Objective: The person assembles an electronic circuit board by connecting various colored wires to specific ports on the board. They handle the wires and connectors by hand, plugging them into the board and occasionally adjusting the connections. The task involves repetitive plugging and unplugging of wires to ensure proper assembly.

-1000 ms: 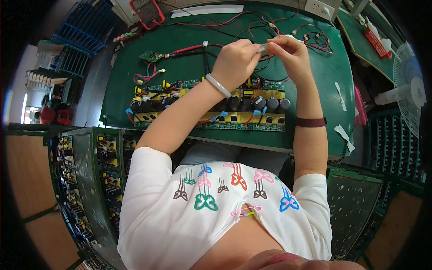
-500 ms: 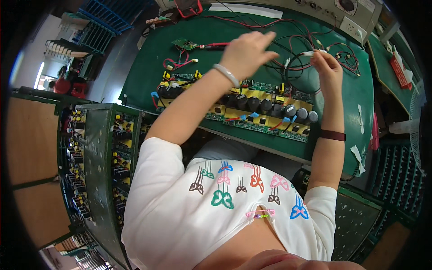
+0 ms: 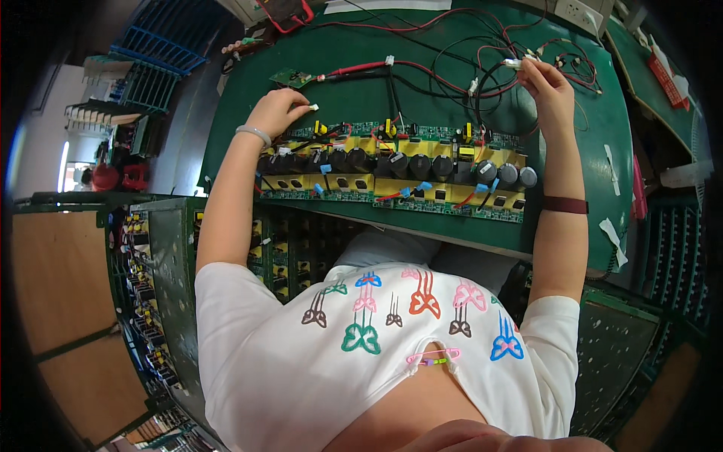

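My left hand (image 3: 280, 113) is closed in a pinch on a small white plug connector (image 3: 313, 108), just below a small green circuit board (image 3: 292, 77) at the far left of the bench. My right hand (image 3: 548, 84), at the far right, grips a white cable connector (image 3: 513, 64) between thumb and fingers. Black and red leads run from around it. Between and nearer than both hands lies a row of power circuit boards (image 3: 399, 143) with black round capacitors, yellow parts and blue-ended wires. Red and black probe leads (image 3: 361, 69) stretch across behind them.
Tangled thin cables (image 3: 576, 68) lie at the back right. A red-framed meter (image 3: 288, 11) stands at the back left. White paper strips (image 3: 612, 235) lie along the right of the green bench (image 3: 444, 235). At left, a rack (image 3: 143, 301) holds more boards.
My left hand has swung left from above the middle leads and now pinches the small white connector. My right hand still holds its connector. The whole view has shifted slightly.
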### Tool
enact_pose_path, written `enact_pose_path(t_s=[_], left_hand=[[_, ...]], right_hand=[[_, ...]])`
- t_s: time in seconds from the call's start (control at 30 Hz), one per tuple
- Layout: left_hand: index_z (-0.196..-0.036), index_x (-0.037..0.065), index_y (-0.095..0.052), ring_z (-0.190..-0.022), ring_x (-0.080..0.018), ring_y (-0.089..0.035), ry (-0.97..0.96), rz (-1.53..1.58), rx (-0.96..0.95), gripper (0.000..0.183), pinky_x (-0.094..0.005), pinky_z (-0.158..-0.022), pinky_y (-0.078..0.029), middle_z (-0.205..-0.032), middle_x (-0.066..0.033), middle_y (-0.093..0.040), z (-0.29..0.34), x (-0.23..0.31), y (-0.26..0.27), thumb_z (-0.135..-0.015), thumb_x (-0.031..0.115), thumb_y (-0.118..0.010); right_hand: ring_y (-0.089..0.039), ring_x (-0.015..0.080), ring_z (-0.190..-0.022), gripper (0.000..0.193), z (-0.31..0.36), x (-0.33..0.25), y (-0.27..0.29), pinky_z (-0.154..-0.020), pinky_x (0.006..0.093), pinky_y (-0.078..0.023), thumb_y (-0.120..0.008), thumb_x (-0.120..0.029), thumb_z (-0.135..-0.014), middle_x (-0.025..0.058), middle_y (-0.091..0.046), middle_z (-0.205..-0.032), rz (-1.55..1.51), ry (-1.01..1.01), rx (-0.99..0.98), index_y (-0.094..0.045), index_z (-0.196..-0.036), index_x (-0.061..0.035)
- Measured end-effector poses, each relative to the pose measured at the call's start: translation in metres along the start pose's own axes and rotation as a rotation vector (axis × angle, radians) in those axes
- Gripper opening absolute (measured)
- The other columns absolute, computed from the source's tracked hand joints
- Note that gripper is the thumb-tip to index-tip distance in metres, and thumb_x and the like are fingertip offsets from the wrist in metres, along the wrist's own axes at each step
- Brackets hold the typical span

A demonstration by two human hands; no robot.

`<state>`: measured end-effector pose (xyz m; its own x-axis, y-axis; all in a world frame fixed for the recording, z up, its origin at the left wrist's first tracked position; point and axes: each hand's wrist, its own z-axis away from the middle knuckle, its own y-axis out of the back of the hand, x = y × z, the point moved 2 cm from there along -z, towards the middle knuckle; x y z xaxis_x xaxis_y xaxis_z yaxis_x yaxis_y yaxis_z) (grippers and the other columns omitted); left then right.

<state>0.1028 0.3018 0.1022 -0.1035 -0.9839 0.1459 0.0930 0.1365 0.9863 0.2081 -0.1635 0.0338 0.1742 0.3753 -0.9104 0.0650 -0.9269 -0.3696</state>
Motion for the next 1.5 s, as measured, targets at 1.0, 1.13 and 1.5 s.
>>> enact_pose_path(t_s=[1.0,1.13,1.5], left_hand=[[-0.100,0.007,-0.075,-0.073,-0.0219,-0.064,-0.729,0.265,0.216,0.017,-0.0323,-0.064,-0.051,-0.085,-0.0068,-0.063,-0.021,0.167,-0.014,-0.083,0.008,-0.074],[-0.094,0.005,-0.074,-0.073,-0.0247,-0.063,-0.802,0.223,0.095,0.012,-0.0352,-0.065,-0.052,-0.084,-0.0069,-0.061,-0.022,0.195,-0.027,-0.085,0.013,-0.072],[-0.078,0.004,-0.072,-0.078,-0.0297,-0.065,-0.736,0.017,-0.013,0.012,-0.0403,-0.072,-0.054,-0.082,-0.0088,-0.061,-0.027,0.225,-0.029,-0.079,0.016,-0.070]], right_hand=[[-0.067,0.0129,-0.090,0.026,-0.004,0.006,0.009,-0.088,0.0277,-0.053,-0.071,-0.015,-0.092,0.0069,-0.071,-0.098,0.120,0.031,0.001,-0.070,-0.111,0.0018],[-0.067,0.0131,-0.091,0.025,-0.004,0.005,0.010,-0.088,0.0282,-0.053,-0.071,-0.016,-0.092,0.0068,-0.071,-0.097,0.123,0.038,0.002,-0.070,-0.110,0.0017],[-0.067,0.0128,-0.090,0.026,-0.002,0.002,0.008,-0.089,0.0283,-0.053,-0.071,-0.016,-0.092,0.0065,-0.070,-0.098,0.137,0.051,-0.008,-0.070,-0.111,0.0019]])
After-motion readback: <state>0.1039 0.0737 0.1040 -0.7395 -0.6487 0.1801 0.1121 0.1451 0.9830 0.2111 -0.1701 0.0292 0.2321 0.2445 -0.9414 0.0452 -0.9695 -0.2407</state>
